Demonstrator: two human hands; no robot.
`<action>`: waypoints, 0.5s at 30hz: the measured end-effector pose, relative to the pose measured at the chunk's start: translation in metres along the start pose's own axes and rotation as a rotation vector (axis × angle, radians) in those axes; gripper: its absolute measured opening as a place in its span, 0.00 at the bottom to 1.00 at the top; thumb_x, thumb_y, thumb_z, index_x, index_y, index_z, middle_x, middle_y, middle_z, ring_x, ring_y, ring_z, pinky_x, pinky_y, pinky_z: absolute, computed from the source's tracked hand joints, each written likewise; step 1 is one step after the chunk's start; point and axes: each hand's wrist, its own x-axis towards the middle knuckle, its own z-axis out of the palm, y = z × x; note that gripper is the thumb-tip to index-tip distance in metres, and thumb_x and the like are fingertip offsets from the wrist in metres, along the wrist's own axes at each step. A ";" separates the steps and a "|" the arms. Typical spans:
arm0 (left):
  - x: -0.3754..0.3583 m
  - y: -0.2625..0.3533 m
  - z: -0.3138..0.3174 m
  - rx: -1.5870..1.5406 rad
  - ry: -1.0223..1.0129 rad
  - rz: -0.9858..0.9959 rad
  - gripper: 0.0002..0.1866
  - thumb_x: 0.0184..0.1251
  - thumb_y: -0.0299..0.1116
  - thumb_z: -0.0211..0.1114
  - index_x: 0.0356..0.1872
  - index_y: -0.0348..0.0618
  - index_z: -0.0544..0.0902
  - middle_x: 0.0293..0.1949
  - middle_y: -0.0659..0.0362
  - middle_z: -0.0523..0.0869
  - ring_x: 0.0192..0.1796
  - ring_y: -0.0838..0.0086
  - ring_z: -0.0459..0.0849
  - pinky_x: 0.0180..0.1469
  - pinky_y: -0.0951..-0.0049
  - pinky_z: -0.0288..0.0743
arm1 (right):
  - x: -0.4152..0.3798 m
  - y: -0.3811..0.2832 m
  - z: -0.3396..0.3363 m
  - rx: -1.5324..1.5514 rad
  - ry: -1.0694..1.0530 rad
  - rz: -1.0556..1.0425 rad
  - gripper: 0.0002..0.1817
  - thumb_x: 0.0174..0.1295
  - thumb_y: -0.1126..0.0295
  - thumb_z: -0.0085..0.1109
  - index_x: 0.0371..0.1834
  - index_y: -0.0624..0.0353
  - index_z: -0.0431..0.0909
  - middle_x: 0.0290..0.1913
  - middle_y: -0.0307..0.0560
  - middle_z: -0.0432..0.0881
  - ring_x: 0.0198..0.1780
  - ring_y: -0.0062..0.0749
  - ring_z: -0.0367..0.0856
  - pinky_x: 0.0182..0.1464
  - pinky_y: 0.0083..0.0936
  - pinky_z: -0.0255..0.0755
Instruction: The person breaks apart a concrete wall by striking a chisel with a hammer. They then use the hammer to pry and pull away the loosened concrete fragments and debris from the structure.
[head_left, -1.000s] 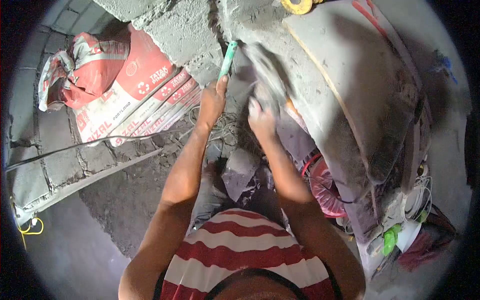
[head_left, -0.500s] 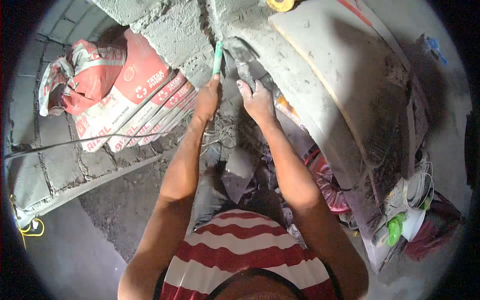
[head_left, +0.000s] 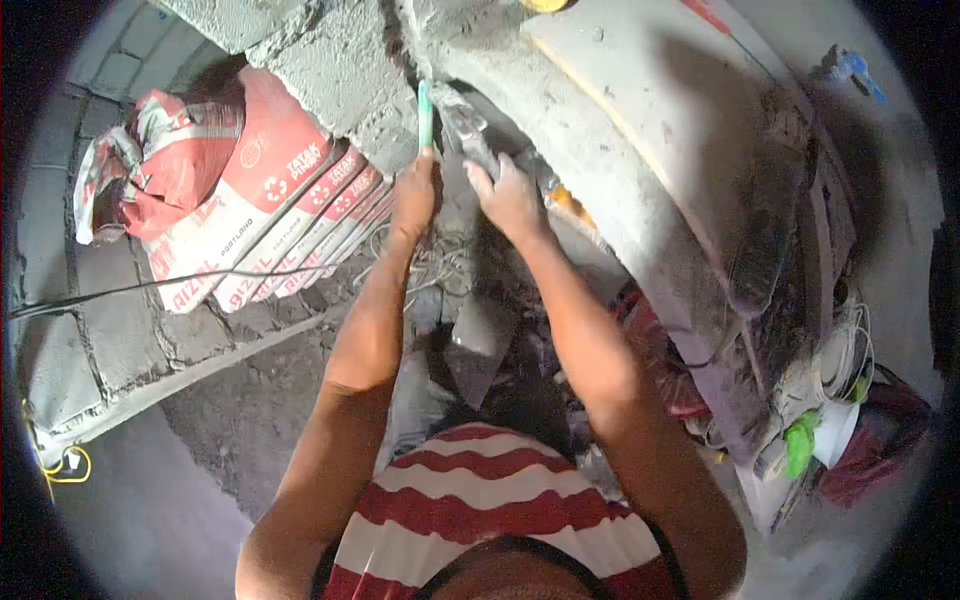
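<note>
My left hand (head_left: pixel 414 196) is closed around a tool with a green handle (head_left: pixel 426 115). Its far end meets the rough grey masonry (head_left: pixel 350 85), and I cannot make out what kind of tool it is. My right hand (head_left: pixel 512 203) grips a trowel (head_left: pixel 480 150) by its handle. The trowel's blade is turned partly on edge, close to the right of the green handle, and looks blurred. Both tools point away from me into the corner between the masonry and a grey slab-like surface (head_left: pixel 600 150).
Red-and-white cement bags (head_left: pixel 280 180) are stacked at the left, with a black cable (head_left: pixel 180 282) across them. Below them runs a block ledge (head_left: pixel 180 375). A large grey board (head_left: pixel 680 110) leans at the right. Loose wires (head_left: pixel 420 260) and rubble lie beneath my hands.
The trowel blade has swung from lying broad to a steeper angle, closer to the green handle. My right hand has turned slightly with it. My left hand keeps its grip.
</note>
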 end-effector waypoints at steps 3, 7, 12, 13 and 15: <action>-0.008 -0.070 0.024 0.668 -0.161 0.004 0.33 0.75 0.60 0.42 0.41 0.36 0.81 0.30 0.41 0.85 0.33 0.44 0.84 0.33 0.48 0.75 | -0.047 0.004 -0.006 0.183 0.025 0.055 0.29 0.65 0.44 0.54 0.41 0.67 0.79 0.33 0.71 0.81 0.40 0.66 0.81 0.41 0.50 0.74; -0.079 -0.166 0.015 0.733 -0.422 -0.203 0.33 0.73 0.62 0.45 0.45 0.36 0.79 0.35 0.37 0.85 0.40 0.42 0.85 0.35 0.47 0.76 | -0.117 0.064 0.004 0.209 -0.011 0.247 0.30 0.62 0.45 0.59 0.47 0.66 0.78 0.39 0.68 0.83 0.44 0.63 0.82 0.48 0.46 0.74; -0.158 -0.155 0.033 0.195 -0.313 -0.125 0.22 0.75 0.50 0.53 0.37 0.37 0.75 0.27 0.37 0.80 0.33 0.37 0.80 0.31 0.50 0.69 | -0.187 0.160 0.026 0.287 -0.196 0.287 0.25 0.68 0.52 0.54 0.51 0.66 0.78 0.38 0.64 0.83 0.44 0.61 0.82 0.49 0.45 0.73; -0.155 -0.141 0.036 0.199 -0.317 -0.120 0.22 0.75 0.50 0.53 0.37 0.37 0.75 0.27 0.37 0.80 0.33 0.37 0.80 0.31 0.50 0.69 | -0.197 0.160 0.023 0.293 -0.190 0.289 0.25 0.68 0.52 0.54 0.51 0.66 0.78 0.38 0.64 0.83 0.44 0.61 0.82 0.49 0.45 0.73; -0.148 -0.095 0.026 0.201 -0.286 -0.183 0.20 0.75 0.48 0.54 0.36 0.38 0.73 0.25 0.38 0.78 0.31 0.36 0.77 0.31 0.50 0.67 | -0.219 0.159 0.017 0.027 -0.206 0.272 0.22 0.70 0.54 0.50 0.50 0.64 0.79 0.34 0.62 0.82 0.41 0.59 0.81 0.47 0.45 0.73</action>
